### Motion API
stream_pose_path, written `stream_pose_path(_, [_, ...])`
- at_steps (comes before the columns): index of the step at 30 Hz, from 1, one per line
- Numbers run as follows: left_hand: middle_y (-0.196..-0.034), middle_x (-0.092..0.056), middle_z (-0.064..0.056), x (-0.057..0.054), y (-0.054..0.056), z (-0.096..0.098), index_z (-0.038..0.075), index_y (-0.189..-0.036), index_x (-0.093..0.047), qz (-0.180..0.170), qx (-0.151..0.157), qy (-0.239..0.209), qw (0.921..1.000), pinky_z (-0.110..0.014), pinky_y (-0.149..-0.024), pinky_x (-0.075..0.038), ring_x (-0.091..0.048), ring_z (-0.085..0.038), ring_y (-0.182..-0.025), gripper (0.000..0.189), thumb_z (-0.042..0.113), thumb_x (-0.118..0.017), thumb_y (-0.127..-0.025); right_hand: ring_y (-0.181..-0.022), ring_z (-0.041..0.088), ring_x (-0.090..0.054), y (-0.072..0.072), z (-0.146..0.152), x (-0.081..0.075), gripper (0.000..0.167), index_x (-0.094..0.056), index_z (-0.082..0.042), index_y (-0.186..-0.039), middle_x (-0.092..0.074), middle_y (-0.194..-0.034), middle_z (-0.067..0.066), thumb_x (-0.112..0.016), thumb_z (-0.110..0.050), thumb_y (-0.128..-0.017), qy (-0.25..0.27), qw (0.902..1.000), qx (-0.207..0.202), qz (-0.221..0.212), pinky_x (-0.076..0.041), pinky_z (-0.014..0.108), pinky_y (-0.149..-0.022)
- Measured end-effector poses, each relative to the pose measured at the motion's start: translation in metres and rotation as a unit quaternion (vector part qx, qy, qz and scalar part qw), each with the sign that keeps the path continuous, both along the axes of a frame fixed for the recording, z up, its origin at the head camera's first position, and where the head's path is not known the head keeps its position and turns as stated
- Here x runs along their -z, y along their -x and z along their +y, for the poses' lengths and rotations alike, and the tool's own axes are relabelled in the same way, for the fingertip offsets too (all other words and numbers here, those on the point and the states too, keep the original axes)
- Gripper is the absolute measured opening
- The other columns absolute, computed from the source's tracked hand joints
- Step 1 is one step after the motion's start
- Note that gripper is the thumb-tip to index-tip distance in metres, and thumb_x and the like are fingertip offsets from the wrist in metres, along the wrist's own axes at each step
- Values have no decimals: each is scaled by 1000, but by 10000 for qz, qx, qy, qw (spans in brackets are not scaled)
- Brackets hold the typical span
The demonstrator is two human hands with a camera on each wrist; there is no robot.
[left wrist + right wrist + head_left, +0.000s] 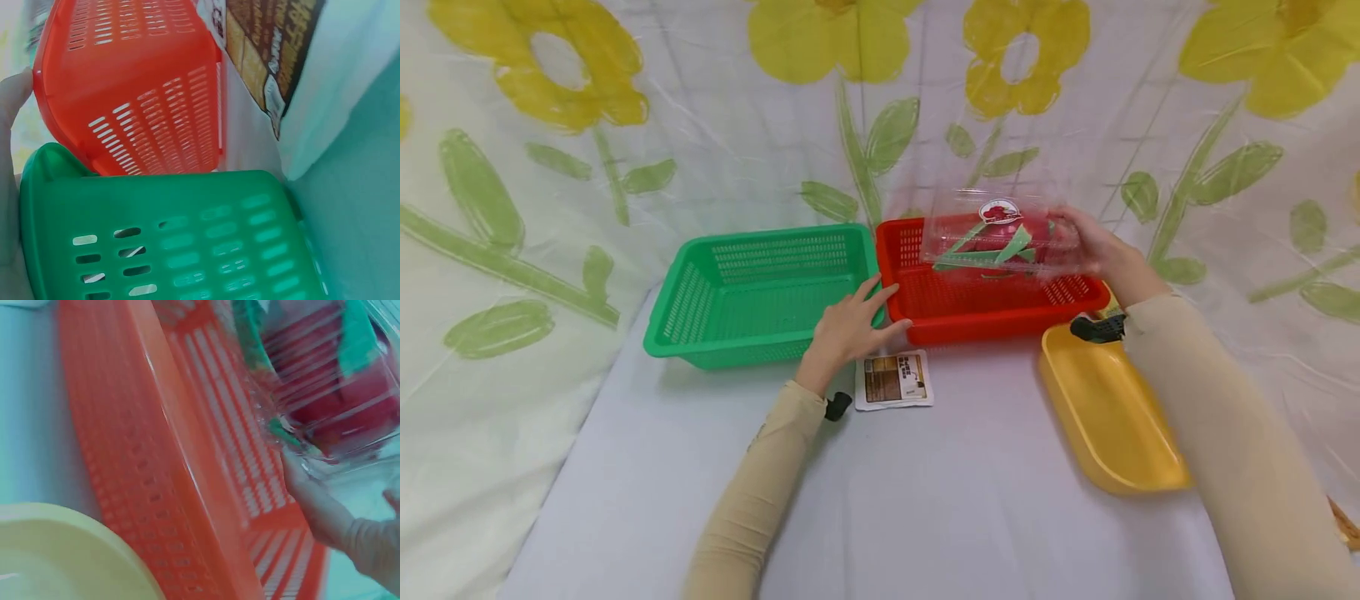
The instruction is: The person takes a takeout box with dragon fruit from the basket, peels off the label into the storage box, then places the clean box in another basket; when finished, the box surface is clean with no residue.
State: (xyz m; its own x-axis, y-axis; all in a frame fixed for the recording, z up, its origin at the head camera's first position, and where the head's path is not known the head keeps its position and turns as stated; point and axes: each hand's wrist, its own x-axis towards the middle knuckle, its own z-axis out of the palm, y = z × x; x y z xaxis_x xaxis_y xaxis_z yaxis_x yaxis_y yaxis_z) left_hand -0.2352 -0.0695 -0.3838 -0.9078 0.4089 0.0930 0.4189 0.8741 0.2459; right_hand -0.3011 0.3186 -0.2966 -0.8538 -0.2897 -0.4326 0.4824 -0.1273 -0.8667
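My right hand [1093,246] grips one end of a clear plastic box [951,218] above the red basket [985,327]. Inside the box lies red fruit with green leafy tips, looking like dragon fruit [362,425]; a white oval label [999,211] is on the box. In the right wrist view, the thumb [319,506] lies along the box's edge. My left hand [847,329], fingers spread, rests where the rims of the green basket [760,308] and the red one meet. A fingertip touches the red rim in the left wrist view.
On the white-covered table, a flat printed packet [895,381] lies in front of the two baskets. A yellow tray [1112,408] stands at the right, partly under my right forearm. Behind everything hangs a flower-patterned sheet [700,108].
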Motion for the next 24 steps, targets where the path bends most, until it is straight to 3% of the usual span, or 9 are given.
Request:
stream_pose_path(3, [-163, -20, -2, 0, 1, 0, 30, -156, -31, 4, 30, 35, 10000, -49, -90, -51, -45, -33, -132, 79, 73, -40, -90, -95, 25, -62, -12, -2, -4, 37, -37, -29, -131, -49, -125, 5, -48, -47, -101, 215, 9996, 127, 101, -56, 49, -81])
stream_pose_path(7, [-163, -19, -3, -1, 2, -1, 30, -156, -30, -15, 28, 79, 10000, -52, -93, -49, -44, -35, -133, 79, 72, -40, -90, -94, 24, -67, -30, -8, -7, 32, -46, -22, -127, -66, -110, 3, -49, -41, -101, 668, 9977, 85, 126, -57, 45, -78])
stream_pose_path(11, [-164, -18, -3, -1, 6, -3, 29, -156, -30, -6, 33, 102, 9999, -54, -96, -47, -42, -36, -135, 79, 72, -39, -91, -96, 22, -67, -48, -17, -13, 35, -44, -18, -129, -67, -110, 4, -49, -39, -102, 902, 9956, -145, 203, -57, 41, -81])
stream_pose_path(18, [-164, -17, -3, 1, 13, -6, 30, -156, -29, 3, 24, 191, 9998, -55, -97, -46, -41, -38, -136, 78, 72, -39, -91, -96, 17, -66, -85, -28, -16, 60, -23, -29, -152, -58, -118, -2, -51, -41, -101, 342, 9974, -46, 631, -57, 35, -80])
stream_pose_path(24, [-164, -17, -4, 3, 16, -9, 31, -156, -28, 19, 85, 293, 9995, -58, -93, -47, -45, -42, -132, 73, 67, -40, -93, -100, 19, -66, -113, -38, -1, 55, -22, -31, -149, -58, -122, 0, -48, -39, -102, 337, 9965, -264, 712, -57, 36, -81])
